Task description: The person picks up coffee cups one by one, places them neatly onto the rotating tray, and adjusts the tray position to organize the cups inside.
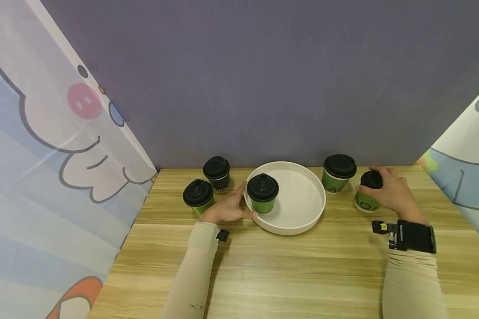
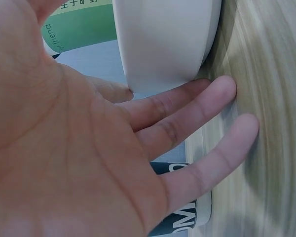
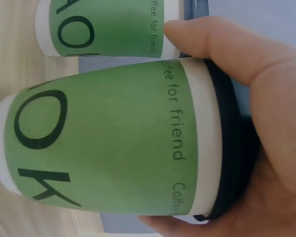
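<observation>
Left hand: at the tray's left edge, centre of the head view; the left hand [image 1: 229,208] has its fingers straight and spread, touching the wall of the tray [image 1: 301,190].
Right hand: right of the head view; thumb and fingers of the right hand [image 1: 397,195] are curled round the black lid [image 1: 371,179] of the gripped cup [image 1: 365,204], which is green with dark letters.
Tray: white and round, middle of the frame, on the wooden table [image 1: 287,274].
Tray cup: a green tray cup [image 1: 264,206], black-lidded, stands upright inside the tray at its left side.
Spare cup: the spare cup [image 1: 333,182], also green, is between tray and gripped cup.
Left pair: left of the tray, a black cup [image 1: 220,184] is behind the left green cup [image 1: 199,206].
Backdrop: a grey panel [image 1: 283,88] fills the upper middle.
</observation>
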Demonstrator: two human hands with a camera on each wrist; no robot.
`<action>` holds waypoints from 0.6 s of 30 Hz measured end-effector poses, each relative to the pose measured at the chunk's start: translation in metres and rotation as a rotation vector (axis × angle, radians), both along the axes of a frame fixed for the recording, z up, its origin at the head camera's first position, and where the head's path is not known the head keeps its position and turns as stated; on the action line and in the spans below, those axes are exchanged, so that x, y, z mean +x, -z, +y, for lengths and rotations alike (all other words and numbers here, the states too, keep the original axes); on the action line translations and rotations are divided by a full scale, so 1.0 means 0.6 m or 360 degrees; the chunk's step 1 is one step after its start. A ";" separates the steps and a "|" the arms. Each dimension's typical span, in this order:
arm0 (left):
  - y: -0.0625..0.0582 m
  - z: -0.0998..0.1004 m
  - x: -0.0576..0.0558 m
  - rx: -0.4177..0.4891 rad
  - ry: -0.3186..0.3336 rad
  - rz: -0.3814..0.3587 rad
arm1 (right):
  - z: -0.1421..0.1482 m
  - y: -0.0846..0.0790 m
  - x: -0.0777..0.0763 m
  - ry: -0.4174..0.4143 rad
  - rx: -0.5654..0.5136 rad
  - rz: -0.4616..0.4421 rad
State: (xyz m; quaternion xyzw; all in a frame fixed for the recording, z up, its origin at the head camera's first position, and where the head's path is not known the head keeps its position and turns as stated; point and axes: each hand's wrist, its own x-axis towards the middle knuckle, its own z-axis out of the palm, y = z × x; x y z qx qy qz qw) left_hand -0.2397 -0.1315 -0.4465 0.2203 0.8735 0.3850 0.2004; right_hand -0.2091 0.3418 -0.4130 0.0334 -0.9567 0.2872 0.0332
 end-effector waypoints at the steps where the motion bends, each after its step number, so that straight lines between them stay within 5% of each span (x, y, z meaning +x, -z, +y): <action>1: 0.000 0.000 0.000 0.0000 -0.0001 0.0001 | 0.000 0.000 0.000 0.0000 0.0008 0.0002; 18: -0.001 0.000 0.001 -0.0050 -0.0006 -0.0049 | 0.009 -0.001 0.007 -0.0003 0.0004 -0.0042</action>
